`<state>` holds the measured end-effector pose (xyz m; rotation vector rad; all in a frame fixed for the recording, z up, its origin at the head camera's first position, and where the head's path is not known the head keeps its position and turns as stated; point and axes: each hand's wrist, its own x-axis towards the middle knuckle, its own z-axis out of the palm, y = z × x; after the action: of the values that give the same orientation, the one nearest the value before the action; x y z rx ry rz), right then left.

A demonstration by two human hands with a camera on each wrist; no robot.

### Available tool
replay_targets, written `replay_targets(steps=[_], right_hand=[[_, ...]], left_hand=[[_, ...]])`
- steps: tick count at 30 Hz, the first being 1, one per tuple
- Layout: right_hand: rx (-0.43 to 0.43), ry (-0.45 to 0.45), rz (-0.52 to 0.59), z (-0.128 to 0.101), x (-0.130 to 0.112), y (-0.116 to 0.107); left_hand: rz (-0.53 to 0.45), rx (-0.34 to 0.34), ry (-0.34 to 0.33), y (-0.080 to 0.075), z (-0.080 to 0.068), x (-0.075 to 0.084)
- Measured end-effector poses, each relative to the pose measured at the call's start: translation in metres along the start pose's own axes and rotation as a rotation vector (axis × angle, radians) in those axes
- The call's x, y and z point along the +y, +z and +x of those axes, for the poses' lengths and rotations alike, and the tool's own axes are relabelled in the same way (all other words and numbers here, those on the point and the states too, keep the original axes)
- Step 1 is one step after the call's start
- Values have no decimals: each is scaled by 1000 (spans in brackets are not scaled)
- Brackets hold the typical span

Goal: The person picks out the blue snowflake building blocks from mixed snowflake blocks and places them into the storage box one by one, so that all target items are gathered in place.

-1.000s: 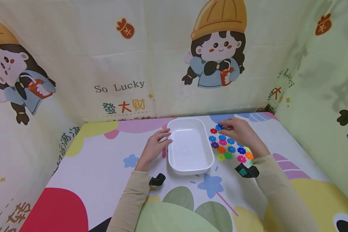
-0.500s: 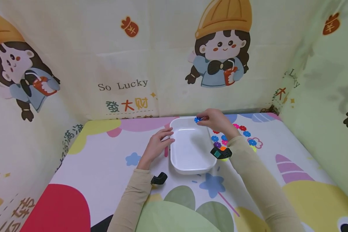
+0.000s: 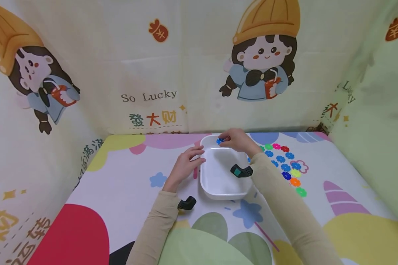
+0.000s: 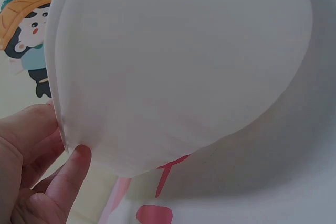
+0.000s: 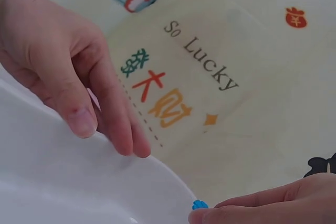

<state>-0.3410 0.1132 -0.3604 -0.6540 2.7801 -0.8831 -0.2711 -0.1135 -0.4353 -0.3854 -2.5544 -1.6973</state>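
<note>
In the head view, a white plastic tray (image 3: 215, 176) sits on the printed tablecloth. My left hand (image 3: 184, 167) is at the tray's left side, its fingertips and thumb touching the rim. The left wrist view has that thumb (image 4: 80, 156) against the tray's pale wall. Over the tray's far end, my right hand (image 3: 239, 141) pinches a blue snowflake disc (image 3: 220, 141) between thumb and fingers. The same blue disc shows at the fingertips in the right wrist view, close to the rim. Part of the tray lies hidden under the right forearm.
Several snowflake discs, among them an orange one (image 3: 295, 182) and a green one (image 3: 301, 191), are spread on the cloth right of the tray. The right sleeve (image 3: 285, 198) hides some of them. A printed curtain (image 3: 199, 73) rises behind the table.
My right hand has moved left from the spread of discs to above the tray's far end, carrying a blue disc. My left hand stays at the rim. The head view has turned slightly left.
</note>
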Motion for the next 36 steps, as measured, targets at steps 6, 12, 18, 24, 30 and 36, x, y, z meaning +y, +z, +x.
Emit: replay_targets(steps=[6,12,18,24,30,36], right_hand=[[-33,-36,-1,10,5,12],[-72,-31,11,15,7,20],[-95,1,22,18,8,26],[-79,5,-57,22,11,35],[-79,-37,-52,26,17,43],[-89,-19,-20,27,20,48]], left_hand=[[6,-8,5,1,0,-1],[9,-8,9,1,0,-1],[19,-3,17,0,1,1],[21,-3,13,0,0,0],[8,-1,12,1,1,-1],[15,1,14,1,1,-1]])
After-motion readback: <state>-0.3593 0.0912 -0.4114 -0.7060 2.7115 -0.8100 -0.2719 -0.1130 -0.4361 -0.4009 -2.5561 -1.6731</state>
